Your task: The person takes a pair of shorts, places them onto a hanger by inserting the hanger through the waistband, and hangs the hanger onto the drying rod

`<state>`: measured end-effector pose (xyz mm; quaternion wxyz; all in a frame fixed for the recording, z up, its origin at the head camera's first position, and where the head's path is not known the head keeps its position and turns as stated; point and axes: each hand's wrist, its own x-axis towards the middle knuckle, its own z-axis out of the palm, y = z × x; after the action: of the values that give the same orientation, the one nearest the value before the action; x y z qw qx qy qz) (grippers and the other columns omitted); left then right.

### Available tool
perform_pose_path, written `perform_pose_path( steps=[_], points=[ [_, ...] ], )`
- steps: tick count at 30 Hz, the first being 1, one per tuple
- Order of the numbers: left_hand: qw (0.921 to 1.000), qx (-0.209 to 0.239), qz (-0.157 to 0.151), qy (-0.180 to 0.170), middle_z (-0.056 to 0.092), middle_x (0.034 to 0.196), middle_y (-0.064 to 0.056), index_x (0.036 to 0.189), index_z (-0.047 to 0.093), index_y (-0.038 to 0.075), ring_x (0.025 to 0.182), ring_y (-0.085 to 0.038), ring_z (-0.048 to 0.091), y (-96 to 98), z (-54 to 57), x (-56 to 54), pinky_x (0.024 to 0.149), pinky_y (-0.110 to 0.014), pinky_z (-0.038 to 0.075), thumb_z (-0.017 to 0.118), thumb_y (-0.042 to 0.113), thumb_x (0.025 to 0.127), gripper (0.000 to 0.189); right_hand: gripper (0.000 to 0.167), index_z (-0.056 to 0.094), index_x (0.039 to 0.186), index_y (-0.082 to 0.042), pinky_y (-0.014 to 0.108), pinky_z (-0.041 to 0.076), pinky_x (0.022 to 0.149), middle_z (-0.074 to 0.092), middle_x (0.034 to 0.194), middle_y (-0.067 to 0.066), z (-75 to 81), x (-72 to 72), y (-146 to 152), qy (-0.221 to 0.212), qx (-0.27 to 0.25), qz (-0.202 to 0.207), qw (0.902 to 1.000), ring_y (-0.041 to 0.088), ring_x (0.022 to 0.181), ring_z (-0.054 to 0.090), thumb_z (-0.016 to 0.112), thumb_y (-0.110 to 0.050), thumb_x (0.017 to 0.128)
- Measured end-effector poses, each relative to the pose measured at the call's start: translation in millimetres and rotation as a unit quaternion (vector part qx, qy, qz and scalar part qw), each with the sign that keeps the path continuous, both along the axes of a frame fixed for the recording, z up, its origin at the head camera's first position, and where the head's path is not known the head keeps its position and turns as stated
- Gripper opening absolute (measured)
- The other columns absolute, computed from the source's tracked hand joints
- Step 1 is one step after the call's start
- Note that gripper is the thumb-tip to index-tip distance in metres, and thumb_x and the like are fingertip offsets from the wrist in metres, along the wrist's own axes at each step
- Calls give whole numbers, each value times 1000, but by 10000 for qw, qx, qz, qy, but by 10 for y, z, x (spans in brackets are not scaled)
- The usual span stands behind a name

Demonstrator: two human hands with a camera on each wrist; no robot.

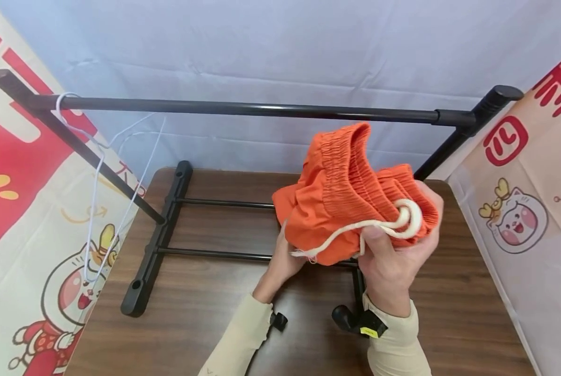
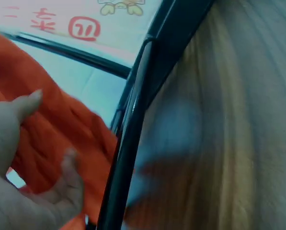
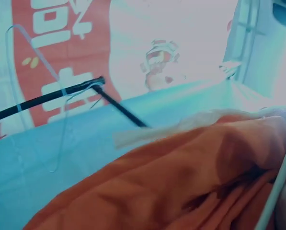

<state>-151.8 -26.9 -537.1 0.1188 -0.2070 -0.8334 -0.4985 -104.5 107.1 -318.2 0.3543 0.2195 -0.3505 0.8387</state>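
Orange shorts (image 1: 337, 193) with a gathered elastic waistband and a white drawstring (image 1: 346, 228) are held up in front of me, bunched and tilted. My right hand (image 1: 398, 256) grips the waistband at its right end, the thumb pressing beside the looped drawstring. At the lower left of the shorts is my left hand (image 1: 286, 256), its fingers hidden in the head view. The left wrist view shows that hand's thumb (image 2: 28, 106) and a finger spread apart against the orange fabric (image 2: 61, 134). Orange cloth fills the lower part of the right wrist view.
A black rack stands on the brown wooden table (image 1: 205, 292), its top bar (image 1: 243, 107) running across behind the shorts. A white wire hanger (image 1: 94, 209) hangs at the bar's left end. Two lower rods (image 1: 214, 254) join the rack's feet. Printed cloth walls enclose the sides.
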Motion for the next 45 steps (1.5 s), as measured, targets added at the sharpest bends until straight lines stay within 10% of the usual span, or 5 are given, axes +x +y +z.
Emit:
perform_pose_path(
  steps=[6, 12, 20, 31, 45],
  points=[
    [9962, -351, -298, -736, 74, 95, -13, 104, 66, 4, 88, -26, 69, -15, 102, 34, 80, -36, 58, 67, 2, 84, 20, 81, 50, 109, 9, 30, 60, 80, 67, 95, 20, 223, 40, -50, 310, -523, -757, 9953, 28, 87, 67, 104, -8, 51],
    [9868, -843, 610, -1238, 75, 93, -16, 96, 70, 5, 92, -35, 72, -151, 187, -74, 80, -48, 58, 67, 14, 86, 14, 75, 52, 106, 14, 31, 57, 91, 67, 104, 18, 130, -70, 20, 310, 757, -1346, 9875, 29, 99, 67, 104, -11, 58],
    [9687, -901, -125, -2311, 47, 152, -13, 162, 22, 16, 135, -31, 43, -603, 457, -64, 113, -53, 46, 98, 39, 71, 121, 70, 56, 128, 16, 29, 54, 98, 64, 124, 9, -397, -341, 154, -269, 3024, -1165, 9456, 24, 115, 63, 93, -19, 80],
    [9872, -180, -89, -1582, 16, 171, -4, 168, -9, 31, 159, -25, 26, -800, 968, 119, 126, -55, 35, 100, 45, 66, 149, 75, 55, 144, -2, 24, 56, 100, 63, 135, 3, -784, -496, 160, -1351, 3723, -481, 9170, 20, 120, 64, 84, 14, 77],
    [9857, 659, 66, -1548, 46, 159, -3, 168, 7, 32, 139, -23, 56, -606, 951, 122, 112, -51, 50, 97, 38, 74, 130, 85, 35, 159, -16, 19, 54, 102, 51, 151, 11, -1023, -459, 67, -2078, 4496, 991, 8630, 15, 130, 58, 82, -8, 89]
  ],
)
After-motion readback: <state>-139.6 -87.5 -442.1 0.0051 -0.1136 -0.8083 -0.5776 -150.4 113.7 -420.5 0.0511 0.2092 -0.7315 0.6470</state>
